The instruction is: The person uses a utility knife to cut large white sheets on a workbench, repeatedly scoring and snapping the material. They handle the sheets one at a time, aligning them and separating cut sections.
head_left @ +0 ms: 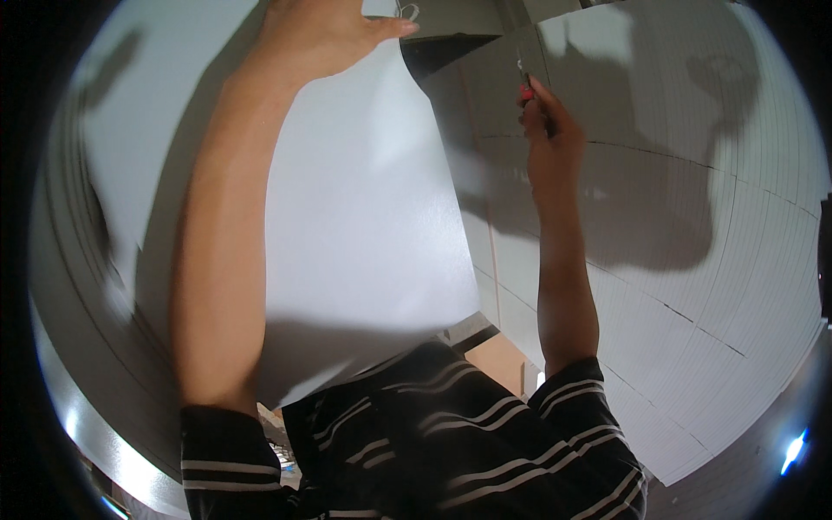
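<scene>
My left hand (321, 30) reaches to the upper edge of the view over a large glossy white sheet (373, 208). Its thumb is stretched out to the right past the sheet's edge; the other fingers are mostly out of view. To the right, my right hand (555, 130) is closed around a small hand tool with a red part (526, 92) and a thin tip pointing up. The tool's exact kind is too small to make out. That hand is apart from the sheet, in front of pale stacked layers. The sheet's lower edge lies against my striped shirt.
Tall stacks of white sheets (676, 321) fill the right side, with fine layered edges and dark seams. More pale layers (65, 191) curve along the left. A dark wedge-shaped gap (442, 54) shows beside the sheet's upper edge, below a small pale loop (410, 12).
</scene>
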Demonstrator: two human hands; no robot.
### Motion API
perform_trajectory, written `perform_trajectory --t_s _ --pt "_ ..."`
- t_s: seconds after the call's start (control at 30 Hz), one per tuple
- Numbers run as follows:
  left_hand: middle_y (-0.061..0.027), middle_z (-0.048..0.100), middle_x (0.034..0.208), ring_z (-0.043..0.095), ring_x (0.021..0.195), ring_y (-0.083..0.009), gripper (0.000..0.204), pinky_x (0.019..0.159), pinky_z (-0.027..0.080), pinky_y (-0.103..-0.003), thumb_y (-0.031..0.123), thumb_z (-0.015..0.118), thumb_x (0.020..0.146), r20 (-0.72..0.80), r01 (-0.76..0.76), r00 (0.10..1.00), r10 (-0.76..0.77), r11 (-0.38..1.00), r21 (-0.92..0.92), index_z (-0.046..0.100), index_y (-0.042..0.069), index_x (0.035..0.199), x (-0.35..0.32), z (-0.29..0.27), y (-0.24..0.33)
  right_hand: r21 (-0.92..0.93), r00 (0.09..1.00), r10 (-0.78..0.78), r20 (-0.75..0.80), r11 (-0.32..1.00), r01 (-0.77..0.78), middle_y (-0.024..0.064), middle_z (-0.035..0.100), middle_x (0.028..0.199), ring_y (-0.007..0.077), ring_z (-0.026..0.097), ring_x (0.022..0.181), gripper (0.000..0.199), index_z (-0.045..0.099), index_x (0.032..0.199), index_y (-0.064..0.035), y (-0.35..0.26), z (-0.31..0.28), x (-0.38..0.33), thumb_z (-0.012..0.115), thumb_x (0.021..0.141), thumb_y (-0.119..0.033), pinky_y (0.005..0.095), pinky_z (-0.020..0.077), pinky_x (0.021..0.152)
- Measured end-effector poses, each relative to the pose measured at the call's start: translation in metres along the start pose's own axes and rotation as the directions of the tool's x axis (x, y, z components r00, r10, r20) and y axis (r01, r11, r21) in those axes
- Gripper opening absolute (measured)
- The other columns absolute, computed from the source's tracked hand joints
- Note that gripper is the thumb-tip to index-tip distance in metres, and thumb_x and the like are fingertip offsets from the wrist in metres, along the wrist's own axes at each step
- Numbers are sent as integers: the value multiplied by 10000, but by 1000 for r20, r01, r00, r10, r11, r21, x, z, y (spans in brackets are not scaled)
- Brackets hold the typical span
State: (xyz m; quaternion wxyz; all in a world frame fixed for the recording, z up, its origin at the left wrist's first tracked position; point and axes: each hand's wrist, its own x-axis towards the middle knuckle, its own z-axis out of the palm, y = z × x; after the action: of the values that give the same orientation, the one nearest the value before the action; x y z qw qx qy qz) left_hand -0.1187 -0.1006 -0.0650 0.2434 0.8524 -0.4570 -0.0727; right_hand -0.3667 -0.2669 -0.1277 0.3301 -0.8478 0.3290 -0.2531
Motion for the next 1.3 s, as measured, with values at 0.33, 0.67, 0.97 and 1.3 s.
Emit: perform_trajectory --t_s 0.33,0.67,0.97,1.3 --pt "-183 666 1346 634 1251 -307 411 1056 521 -371 -13 682 911 -110 6 991 -76 849 -528 672 46 1317 21 -4 -41 -109 950 -287 121 948 300 113 717 1001 249 673 889 319 754 1243 -154 -66 27 -14 711 935 -79 363 541 777" --pt "-101 649 1401 646 1228 -292 415 1057 491 -401 154 562 1002 -311 79 933 -182 945 -316 609 165 1414 21 13 -54 -367 948 -310 70 876 314 69 735 988 289 661 924 271 775 1178 -145 -97 58 6 697 922 -105 403 550 829" --pt "-53 680 1385 666 1211 -257 413 1036 500 -368 121 574 1003 -345 53 925 -156 956 -290 624 185 1408 27 27 -72 -349 946 -322 32 883 312 88 676 997 309 640 891 238 762 1163 -183 -93 67 9 705 933 -170 477 509 767" --pt "-84 671 1388 657 1229 -315 427 1082 486 -407 117 578 998 -337 62 926 -173 947 -315 617 196 1416 24 29 -75 -412 957 -290 18 870 271 94 669 1018 322 633 920 278 764 1197 -183 -100 76 4 716 923 -180 484 509 773"
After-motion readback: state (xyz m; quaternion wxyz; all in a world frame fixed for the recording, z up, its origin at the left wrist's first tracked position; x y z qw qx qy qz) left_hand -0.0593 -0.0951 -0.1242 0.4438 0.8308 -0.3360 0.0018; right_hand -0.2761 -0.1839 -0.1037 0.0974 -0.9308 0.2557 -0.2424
